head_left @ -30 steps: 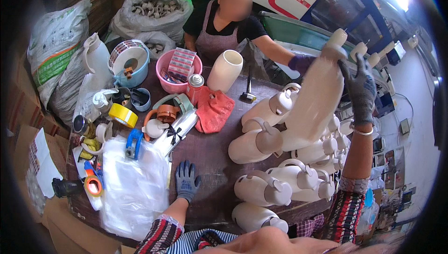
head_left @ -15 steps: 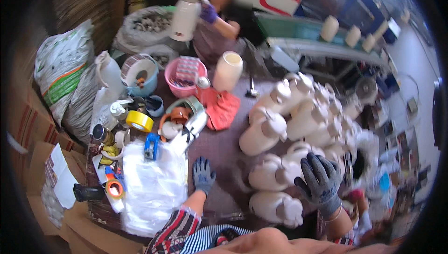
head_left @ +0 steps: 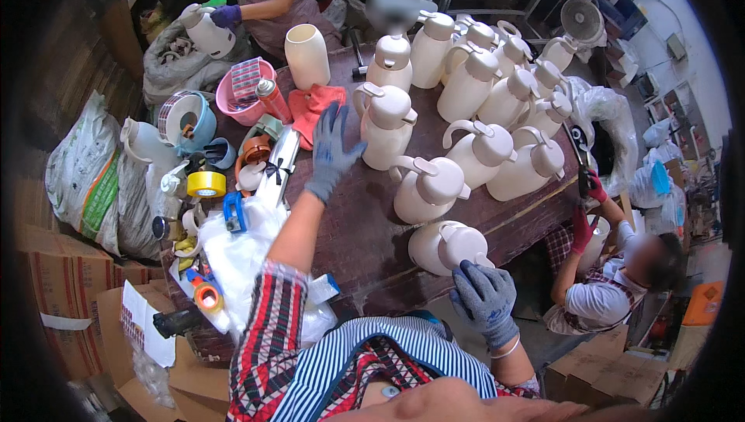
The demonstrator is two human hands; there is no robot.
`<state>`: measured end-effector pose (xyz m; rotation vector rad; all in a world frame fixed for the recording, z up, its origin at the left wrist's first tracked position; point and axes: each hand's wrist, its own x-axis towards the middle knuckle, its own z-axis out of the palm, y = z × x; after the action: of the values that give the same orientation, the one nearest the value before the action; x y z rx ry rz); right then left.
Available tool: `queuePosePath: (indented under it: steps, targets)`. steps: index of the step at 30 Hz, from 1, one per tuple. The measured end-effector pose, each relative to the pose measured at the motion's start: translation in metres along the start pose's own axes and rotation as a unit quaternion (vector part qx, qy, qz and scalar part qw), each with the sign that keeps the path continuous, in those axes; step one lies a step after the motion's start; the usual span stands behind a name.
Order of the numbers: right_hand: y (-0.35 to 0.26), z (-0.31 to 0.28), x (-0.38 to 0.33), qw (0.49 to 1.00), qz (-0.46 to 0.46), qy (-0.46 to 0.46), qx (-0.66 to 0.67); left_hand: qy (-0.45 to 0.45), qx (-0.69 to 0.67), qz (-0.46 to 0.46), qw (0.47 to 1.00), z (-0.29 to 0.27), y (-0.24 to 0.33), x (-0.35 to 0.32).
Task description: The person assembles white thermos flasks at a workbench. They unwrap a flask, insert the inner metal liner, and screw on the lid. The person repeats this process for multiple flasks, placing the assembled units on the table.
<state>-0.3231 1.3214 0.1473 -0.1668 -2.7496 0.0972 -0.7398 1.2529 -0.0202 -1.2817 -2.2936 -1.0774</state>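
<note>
My left hand (head_left: 334, 154), in a grey-blue work glove, reaches over the table with its fingers spread and holds nothing. It is between a red cloth (head_left: 314, 112) and a cream vacuum jug (head_left: 386, 131); whether it touches either is unclear. My right hand (head_left: 485, 306), gloved alike, has its fingers apart and slightly bent by the spout of the nearest jug (head_left: 446, 247). The fingertips seem to meet the lid's edge, with no grip visible. Several more cream jugs with handles and lids, such as this one (head_left: 431, 189), stand behind it.
On the left are clear plastic bags (head_left: 233, 247), yellow tape (head_left: 206, 184), a pink basin (head_left: 233, 100) and a spray can (head_left: 273, 100). An unlidded cream jug body (head_left: 307, 57) stands behind. One co-worker (head_left: 264, 11) holds a jug; another (head_left: 613, 274) sits right, wearing red gloves.
The view has turned. My left hand has moved from beside the plastic bags to near the red cloth. My right hand has come down beside the nearest jug. The far co-worker's jug is lower.
</note>
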Motion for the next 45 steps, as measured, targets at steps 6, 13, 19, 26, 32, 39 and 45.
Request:
queuePosePath:
  steps: [6, 13, 19, 26, 32, 39, 45]
  targets:
    - [0.001, 0.008, -0.026, 0.998, 0.064, -0.011, 0.016, -0.22, 0.201, 0.191, 0.935, -0.006, -0.018, 0.122]
    - [0.009, 0.045, -0.004, 0.965, 0.251, -0.069, 0.033, -0.248, -0.06, 0.005, 0.967, -0.009, -0.036, 0.085]
    - [0.033, 0.063, -0.009, 0.971, 0.224, -0.082, -0.002, -0.023, -0.327, -0.196, 0.924, -0.095, 0.007, -0.017]
    - [0.042, 0.07, -0.01, 0.969, 0.231, -0.08, -0.028, -0.048, -0.369, -0.444, 0.815, -0.267, 0.08, -0.063]
    - [0.008, 0.057, -0.002, 0.994, 0.085, 0.072, 0.02, -0.043, -0.508, -0.472, 0.719, -0.312, 0.113, -0.09]
    - [-0.056, 0.063, 0.036, 0.969, -0.044, -0.009, 0.241, -0.037, -0.432, -0.488, 0.758, -0.318, 0.13, -0.101]
    - [-0.096, 0.056, 0.09, 0.961, -0.118, 0.043, 0.248, -0.117, -0.35, -0.459, 0.808, -0.306, 0.149, -0.111]
